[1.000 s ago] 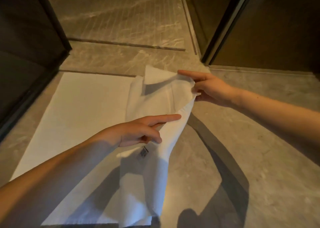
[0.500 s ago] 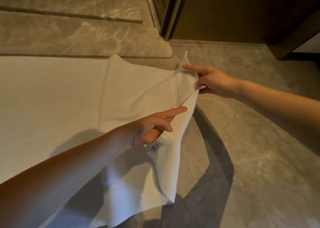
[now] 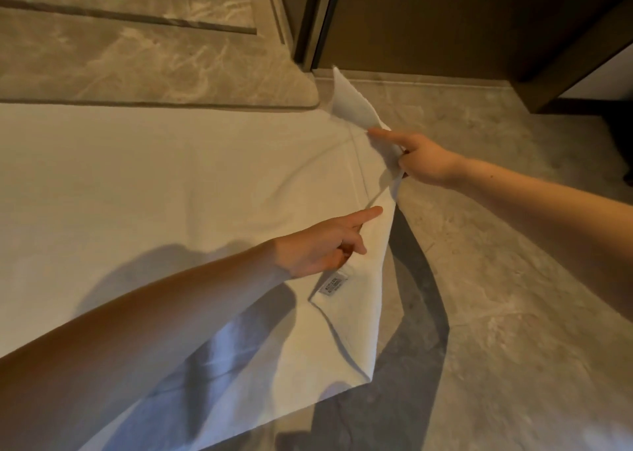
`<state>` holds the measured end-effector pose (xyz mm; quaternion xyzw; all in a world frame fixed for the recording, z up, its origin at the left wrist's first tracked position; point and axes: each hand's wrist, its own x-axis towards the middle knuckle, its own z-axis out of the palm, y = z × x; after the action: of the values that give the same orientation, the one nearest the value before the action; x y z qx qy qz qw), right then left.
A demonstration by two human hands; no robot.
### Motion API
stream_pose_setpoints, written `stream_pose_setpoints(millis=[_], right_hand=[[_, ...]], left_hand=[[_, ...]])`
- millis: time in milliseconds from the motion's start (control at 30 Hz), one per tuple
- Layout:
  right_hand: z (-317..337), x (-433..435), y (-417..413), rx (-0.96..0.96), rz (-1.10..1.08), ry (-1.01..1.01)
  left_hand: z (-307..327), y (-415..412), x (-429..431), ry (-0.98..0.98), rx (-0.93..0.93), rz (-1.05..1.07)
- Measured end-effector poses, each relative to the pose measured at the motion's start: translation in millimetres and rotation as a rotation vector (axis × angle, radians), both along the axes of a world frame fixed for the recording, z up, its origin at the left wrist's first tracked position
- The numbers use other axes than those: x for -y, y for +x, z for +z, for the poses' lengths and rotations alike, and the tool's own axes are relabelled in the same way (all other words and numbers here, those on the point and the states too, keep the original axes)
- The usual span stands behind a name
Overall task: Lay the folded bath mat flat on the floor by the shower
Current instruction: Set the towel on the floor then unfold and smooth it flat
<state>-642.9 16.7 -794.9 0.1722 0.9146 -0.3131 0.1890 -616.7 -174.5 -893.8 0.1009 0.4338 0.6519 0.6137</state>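
View: head, looking down.
Bath mat [image 3: 171,183]: white, mostly unfolded. The left part lies flat on the floor [image 3: 496,279]. The far edge runs along the marble shower sill [image 3: 154,73].
Mat, right edge: lifted off the floor, held between both hands. The near right corner hangs down, just touching the floor.
Mat, far right corner [image 3: 352,102]: stands up, pointing toward the dark door frame [image 3: 315,18].
Left hand [image 3: 318,248]: on the raised edge, nearer the camera. Fingers [image 3: 363,216]: index straight along the cloth, the rest curled with the thumb, gripping the mat.
Right hand [image 3: 421,162]: farther along the same edge. Index laid straight on top, the others curled under, pinching the mat.
Label [image 3: 334,284]: small sewn tag, just below the left hand. Print too small to read.
Shadows: both arms cast dark bands on mat and floor.
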Motion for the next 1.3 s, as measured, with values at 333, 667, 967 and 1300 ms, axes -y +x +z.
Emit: stream_pose_setpoints(millis=[333, 667, 967, 1300], right_hand=[[-66, 32, -2, -0.202, 0.165, 0.482], [-124, 180, -23, -0.281, 0.421, 0.372], [-152, 198, -64, -0.327, 0.505, 0.366], [-142, 73, -76, -0.323, 0.32, 0.44]], left_hand=[[-25, -34, 79, -0.333, -1.567, 0.242], [-63, -108, 200, -1.105, -1.682, -0.027], [-73, -109, 207, -1.084, -1.723, 0.049], [-77, -109, 210, -1.032, -1.779, 0.162]])
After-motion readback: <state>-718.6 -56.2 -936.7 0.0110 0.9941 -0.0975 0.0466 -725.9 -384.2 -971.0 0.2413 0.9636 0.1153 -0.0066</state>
